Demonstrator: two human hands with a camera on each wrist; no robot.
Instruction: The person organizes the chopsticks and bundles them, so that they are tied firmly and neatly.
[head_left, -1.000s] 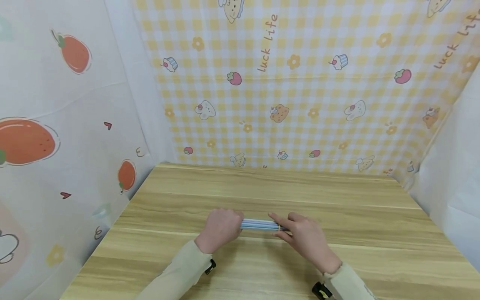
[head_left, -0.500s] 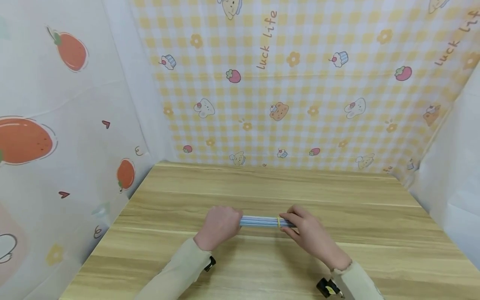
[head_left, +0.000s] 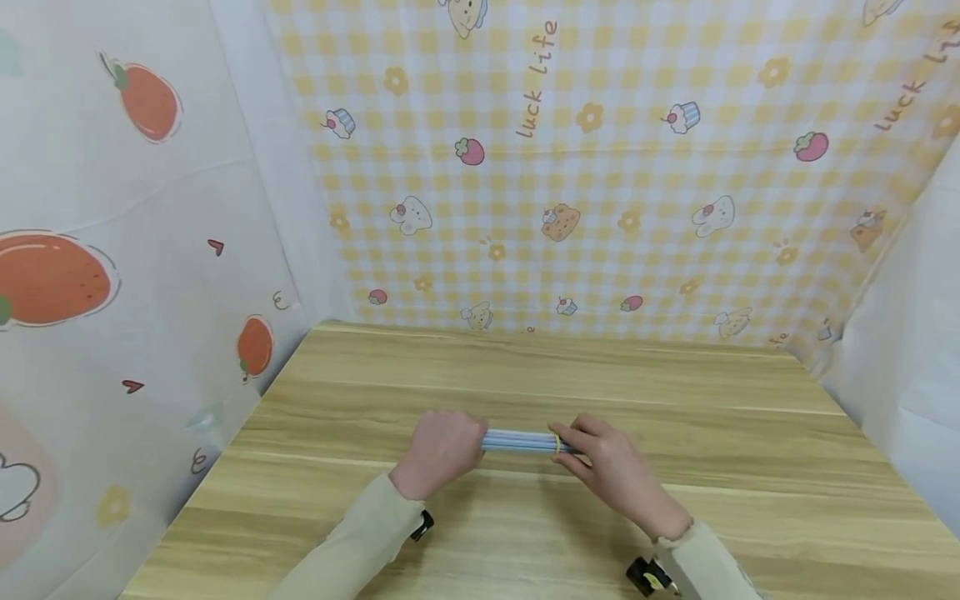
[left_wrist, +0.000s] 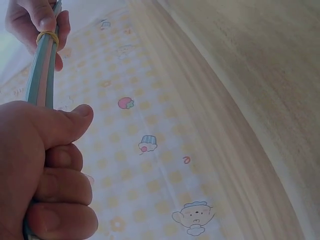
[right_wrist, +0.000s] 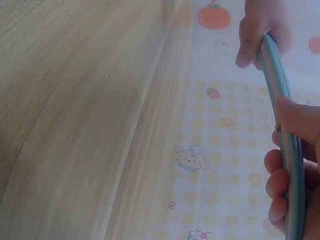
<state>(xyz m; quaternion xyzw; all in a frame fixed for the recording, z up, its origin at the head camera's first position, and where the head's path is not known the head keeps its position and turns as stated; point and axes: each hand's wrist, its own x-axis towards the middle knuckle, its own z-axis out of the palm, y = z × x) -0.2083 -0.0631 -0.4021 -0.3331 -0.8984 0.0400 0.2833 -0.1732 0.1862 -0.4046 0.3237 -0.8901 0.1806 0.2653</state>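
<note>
A bundle of slim pastel blue and pink pencils [head_left: 517, 440] is held level over the wooden table. My left hand [head_left: 442, 454] grips its left end in a fist, thumb lying along the top, so that end is hidden. Around the bundle near the other end runs a yellow rubber band [head_left: 557, 442]. My right hand [head_left: 618, 475] holds that part, thumb and fingertips right at the band. In the right wrist view, the fingers curl beneath the pencils [right_wrist: 275, 70] while the thumb presses from above. The left wrist view shows the band [left_wrist: 47, 36] close below the right thumb.
The wood-grain tabletop [head_left: 525, 383] extends around both hands. Behind it hangs a yellow checked cloth [head_left: 555, 183], with a white fruit-print cloth [head_left: 172, 208] along the left and a plain white one [head_left: 907, 333] on the right.
My right hand has slid right along the pencils, then slightly back left, its fingertips now nearer the rubber band. The bundle is a little higher in view; my left hand keeps its grip.
</note>
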